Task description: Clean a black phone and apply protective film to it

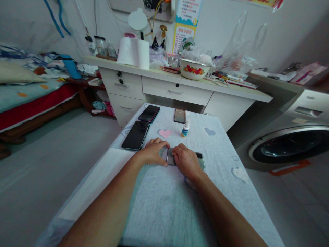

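A silver-grey phone (200, 161) lies flat, back up, on the cloth-covered table (164, 206). My right hand (186, 161) rests on top of it, fingers curled and pressing its surface. My left hand (153, 152) touches the phone's left end with bent fingers, steadying it. A small white bottle with a blue label (185, 129) stands just beyond my hands. Two dark phones (136, 135) (149, 113) lie screen up at the table's far left. A third phone (180, 115) lies at the far middle.
A white desk with drawers (174, 90) stands beyond the table, holding a paper roll (133, 52), a flowered bowl (194, 68) and plastic bags. A washing machine (290, 137) sits on the right. A bed (31, 92) is on the left.
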Demonstrator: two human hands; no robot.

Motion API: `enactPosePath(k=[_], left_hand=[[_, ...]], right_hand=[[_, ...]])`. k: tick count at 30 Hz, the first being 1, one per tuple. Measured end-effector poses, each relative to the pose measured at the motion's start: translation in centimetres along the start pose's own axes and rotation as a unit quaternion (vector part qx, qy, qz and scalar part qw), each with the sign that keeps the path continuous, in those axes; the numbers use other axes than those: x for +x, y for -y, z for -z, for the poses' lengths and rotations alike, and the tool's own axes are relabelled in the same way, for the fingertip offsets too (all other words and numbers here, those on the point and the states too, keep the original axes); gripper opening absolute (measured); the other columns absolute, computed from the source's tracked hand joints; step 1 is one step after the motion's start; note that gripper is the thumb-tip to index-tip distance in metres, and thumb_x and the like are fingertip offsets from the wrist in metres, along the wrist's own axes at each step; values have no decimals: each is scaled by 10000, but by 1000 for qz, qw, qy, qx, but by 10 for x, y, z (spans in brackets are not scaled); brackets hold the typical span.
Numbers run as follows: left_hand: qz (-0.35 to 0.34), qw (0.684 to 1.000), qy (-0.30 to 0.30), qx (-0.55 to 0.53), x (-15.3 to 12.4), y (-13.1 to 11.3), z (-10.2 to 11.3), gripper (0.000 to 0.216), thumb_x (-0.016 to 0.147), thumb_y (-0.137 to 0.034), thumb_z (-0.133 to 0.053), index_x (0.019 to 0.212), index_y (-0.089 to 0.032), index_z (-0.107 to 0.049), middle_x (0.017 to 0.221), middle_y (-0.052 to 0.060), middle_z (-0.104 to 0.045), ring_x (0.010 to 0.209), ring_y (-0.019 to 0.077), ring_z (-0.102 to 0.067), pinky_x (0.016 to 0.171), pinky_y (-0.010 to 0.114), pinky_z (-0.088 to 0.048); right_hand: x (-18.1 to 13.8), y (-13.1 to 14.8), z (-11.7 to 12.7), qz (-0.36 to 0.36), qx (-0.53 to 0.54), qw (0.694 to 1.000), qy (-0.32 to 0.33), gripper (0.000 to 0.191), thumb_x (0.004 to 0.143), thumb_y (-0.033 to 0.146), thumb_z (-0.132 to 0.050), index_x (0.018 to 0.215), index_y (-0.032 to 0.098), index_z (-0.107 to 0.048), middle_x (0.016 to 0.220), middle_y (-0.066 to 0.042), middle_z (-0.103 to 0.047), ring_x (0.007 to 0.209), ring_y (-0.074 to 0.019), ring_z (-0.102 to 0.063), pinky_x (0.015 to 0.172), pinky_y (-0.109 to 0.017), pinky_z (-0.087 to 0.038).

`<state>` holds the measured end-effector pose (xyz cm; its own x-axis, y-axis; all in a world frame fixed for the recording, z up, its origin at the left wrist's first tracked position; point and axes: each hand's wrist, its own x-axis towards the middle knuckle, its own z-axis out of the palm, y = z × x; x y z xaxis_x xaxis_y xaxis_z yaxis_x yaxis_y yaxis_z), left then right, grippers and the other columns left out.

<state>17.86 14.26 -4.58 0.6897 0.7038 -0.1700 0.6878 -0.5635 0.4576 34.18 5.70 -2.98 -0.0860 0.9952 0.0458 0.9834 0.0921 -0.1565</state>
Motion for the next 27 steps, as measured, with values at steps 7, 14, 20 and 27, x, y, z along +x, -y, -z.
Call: enactPosePath(k=[7,14,20,27], left_hand=[[-5,1000,-5,-7,-1,-1,1,681,526,-485,-727,1151,-359,-487,1176,10,-437,1137,286,-391,947,382,-347],[-14,1000,-7,-9,0,3,0,682,517,-487,-732,1140,-363,-484,1147,3,-441,1101,270,-411,931,367,-360],[-14,1000,-6,-10,1,4,-1,675,521,-492,-726,1138,-365,-483,1150,2,-442,1118,271,-404,934,368,-359],[-10,1000,1,-14,0,3,0,687,513,-487,-726,1144,-365,-481,1158,4,-437,1125,279,-400,939,372,-352]], right_hand=[[-3,-15,5,-47,-13,999,-3,196,894,219,-403,943,210,-592,956,-38,-574,800,-138,-565,643,-244,-337],[-7,-33,15,-86,-36,995,24,171,855,202,-446,904,202,-609,947,-42,-595,804,-140,-563,630,-248,-319],[-9,-42,19,-101,-45,993,36,178,835,192,-450,859,198,-626,913,-41,-608,794,-145,-560,618,-253,-314],[-9,-46,20,-108,-53,992,36,183,812,174,-453,834,197,-633,888,-45,-620,787,-153,-561,614,-257,-311]])
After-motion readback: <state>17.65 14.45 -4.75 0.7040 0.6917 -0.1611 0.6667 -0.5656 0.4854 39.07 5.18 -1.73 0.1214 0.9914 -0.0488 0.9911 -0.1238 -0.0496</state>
